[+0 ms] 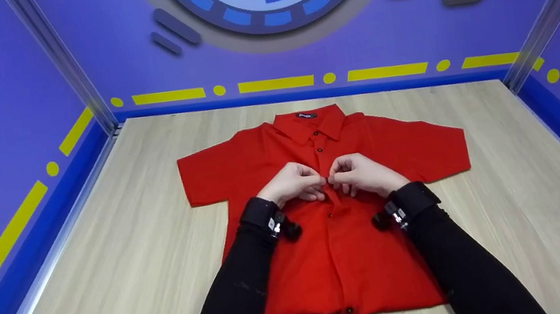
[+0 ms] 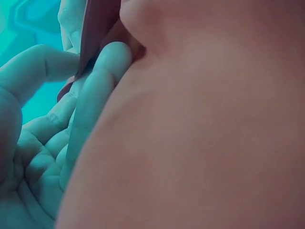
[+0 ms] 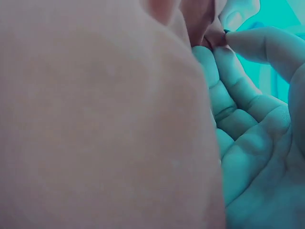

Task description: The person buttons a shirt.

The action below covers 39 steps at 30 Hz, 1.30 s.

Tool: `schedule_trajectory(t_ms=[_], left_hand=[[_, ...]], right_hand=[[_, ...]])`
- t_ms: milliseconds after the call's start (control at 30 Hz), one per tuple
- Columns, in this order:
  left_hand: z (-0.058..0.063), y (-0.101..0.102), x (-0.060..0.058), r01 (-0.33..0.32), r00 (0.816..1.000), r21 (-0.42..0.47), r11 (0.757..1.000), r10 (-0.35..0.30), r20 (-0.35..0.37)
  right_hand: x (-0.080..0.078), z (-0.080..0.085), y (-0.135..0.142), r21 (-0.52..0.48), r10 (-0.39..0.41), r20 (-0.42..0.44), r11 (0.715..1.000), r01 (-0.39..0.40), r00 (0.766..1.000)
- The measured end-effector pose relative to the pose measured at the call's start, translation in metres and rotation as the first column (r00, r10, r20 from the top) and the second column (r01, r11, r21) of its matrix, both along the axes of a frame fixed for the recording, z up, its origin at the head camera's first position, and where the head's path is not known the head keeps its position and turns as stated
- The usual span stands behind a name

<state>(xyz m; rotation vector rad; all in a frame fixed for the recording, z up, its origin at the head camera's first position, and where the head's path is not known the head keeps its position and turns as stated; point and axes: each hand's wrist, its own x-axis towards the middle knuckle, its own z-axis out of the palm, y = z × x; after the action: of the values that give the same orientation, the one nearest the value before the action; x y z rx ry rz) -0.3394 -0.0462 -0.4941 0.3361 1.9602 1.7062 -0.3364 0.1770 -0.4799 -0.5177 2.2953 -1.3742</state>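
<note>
A red short-sleeved shirt [image 1: 295,264] lies front up, its collar toward the back wall. Over the chest, at the front placket, the fingertips of both hands nearly meet. My left hand [image 1: 294,181] pinches one placket edge between thumb and fingers; the left wrist view shows that raised fabric edge [image 2: 90,38] in its grip. From the other side my right hand [image 1: 364,173] pinches the placket too. In the right wrist view a small dark button [image 3: 226,31] shows at the right thumb tip. Buttons also show near the collar [image 1: 330,127] and at the hem.
The shirt lies on a light wood-grain table [image 1: 149,241]. Blue-purple printed panels [image 1: 278,64] and metal corner posts [image 1: 63,56] enclose the table at the back and both sides. Black wrist straps with small cameras [image 1: 290,229] sit on both forearms.
</note>
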Motion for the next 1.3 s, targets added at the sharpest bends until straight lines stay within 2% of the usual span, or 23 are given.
schedule_trajectory(t_ms=[300,700,933,1300], left_hand=[[-0.0007,-0.0043,-0.0033,0.036,0.999,0.057,0.998,-0.036,0.004],[-0.0023,-0.0041,-0.0052,0.096,0.995,0.106,0.99,-0.092,-0.043],[-0.0027,-0.0044,-0.0034,0.108,0.993,0.078,0.991,-0.103,-0.065],[-0.0029,-0.002,-0.0021,0.09,0.993,0.001,0.996,-0.089,-0.077]], right_hand=[[0.0001,0.003,0.0025,-0.008,0.042,0.067,0.999,-0.041,0.997],[-0.0004,0.0017,0.0036,-0.097,0.054,0.046,0.994,-0.05,0.997],[-0.001,-0.0008,0.0026,-0.106,0.066,0.066,0.993,-0.059,0.996],[-0.0011,-0.0034,0.0026,-0.116,0.083,0.109,0.991,-0.071,0.991]])
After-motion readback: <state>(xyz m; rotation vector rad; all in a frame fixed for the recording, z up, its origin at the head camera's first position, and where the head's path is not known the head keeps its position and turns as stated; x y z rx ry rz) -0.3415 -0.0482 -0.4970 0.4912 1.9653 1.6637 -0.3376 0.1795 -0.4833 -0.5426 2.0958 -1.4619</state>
